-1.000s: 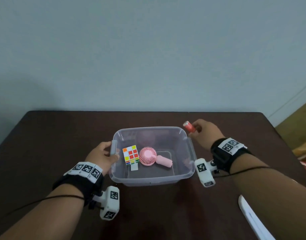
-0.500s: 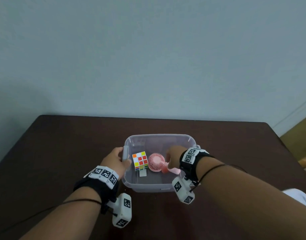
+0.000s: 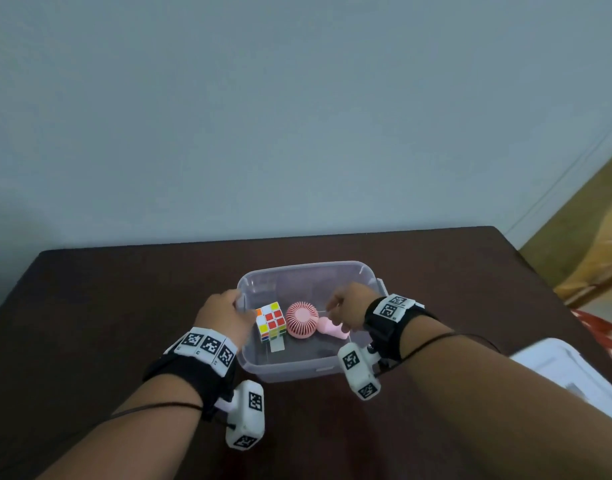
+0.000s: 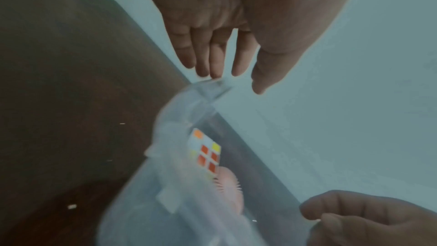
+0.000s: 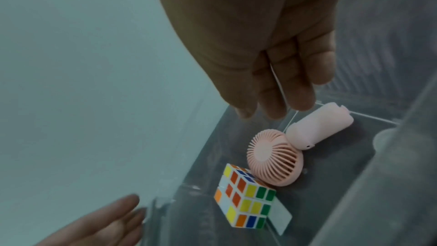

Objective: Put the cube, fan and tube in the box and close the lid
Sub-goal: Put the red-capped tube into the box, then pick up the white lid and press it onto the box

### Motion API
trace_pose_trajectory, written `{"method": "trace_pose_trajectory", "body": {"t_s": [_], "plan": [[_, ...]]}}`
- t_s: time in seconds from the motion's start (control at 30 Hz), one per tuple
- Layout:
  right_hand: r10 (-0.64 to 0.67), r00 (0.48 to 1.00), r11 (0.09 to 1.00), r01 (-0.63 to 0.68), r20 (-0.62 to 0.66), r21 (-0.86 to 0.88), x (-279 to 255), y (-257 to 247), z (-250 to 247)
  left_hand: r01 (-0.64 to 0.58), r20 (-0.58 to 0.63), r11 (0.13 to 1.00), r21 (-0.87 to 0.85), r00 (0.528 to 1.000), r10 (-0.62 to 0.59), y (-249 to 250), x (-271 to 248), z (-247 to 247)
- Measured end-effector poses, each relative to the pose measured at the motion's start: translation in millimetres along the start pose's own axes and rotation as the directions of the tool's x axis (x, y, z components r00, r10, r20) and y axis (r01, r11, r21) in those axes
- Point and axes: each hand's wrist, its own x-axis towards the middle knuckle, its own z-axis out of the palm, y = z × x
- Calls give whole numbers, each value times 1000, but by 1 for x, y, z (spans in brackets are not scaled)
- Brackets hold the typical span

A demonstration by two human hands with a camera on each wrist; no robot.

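Over the box (image 3: 308,268) from the head view, the right hand (image 3: 347,306) has swung in from the box's far right corner and now hangs inside, just above the fan (image 3: 301,319). A second ago it carried the red tube; now no tube shows, so whether it's dropped or still gripped I can't tell. The cube (image 3: 270,320) sits left of the fan, both on the box floor. The left hand (image 3: 221,313) stays on the box's left rim. The lid (image 3: 567,368) waits on the counter (image 3: 124,306), right of the box.

Left wrist view: fingers (image 4: 203,59) straight, relaxed, tips touching the rim corner, steadying, not gripping.

Right wrist view: fingers (image 5: 295,89) point down close together, tips just above the fan's handle. A thin pale line runs between them, but grasping or released, I can't say. Bare floor lies right of the handle, before the box's right wall. By my reckoning the lid comes next, once that tube is confirmed inside.
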Motion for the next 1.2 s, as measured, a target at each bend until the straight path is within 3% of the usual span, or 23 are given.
{"method": "trace_pose_trajectory", "body": {"t_s": [0.07,0.23,0.37,0.63,0.83,1.0,1.07,1.13,1.2], "plan": [[-5,998,996,11,-60,94,-14,4,-2,-105,-24,994,-2,994,105,21,-2,-4],[-5,966,972,66,-260,227,-46,10,-15,-252,20,948,-193,965,261,73,-11,8],[87,914,955,37,-396,295,-82,36,-30,-345,149,892,-292,905,399,120,-32,39],[323,792,922,-140,-517,362,-157,152,-64,-365,385,863,-349,783,488,213,-96,142],[488,721,853,-276,-492,442,-193,269,-81,-167,572,888,-429,710,410,259,-128,251],[569,710,815,-421,-415,398,-187,368,-96,14,712,978,-210,687,143,264,-123,332],[585,730,806,-473,-354,357,-176,401,-100,-13,705,997,-78,706,64,253,-110,360],[602,742,796,-527,-296,297,-160,430,-102,-97,650,993,64,759,32,234,-87,390],[616,739,785,-546,-273,293,-142,454,-101,-64,613,987,146,789,-40,219,-78,400]]}}
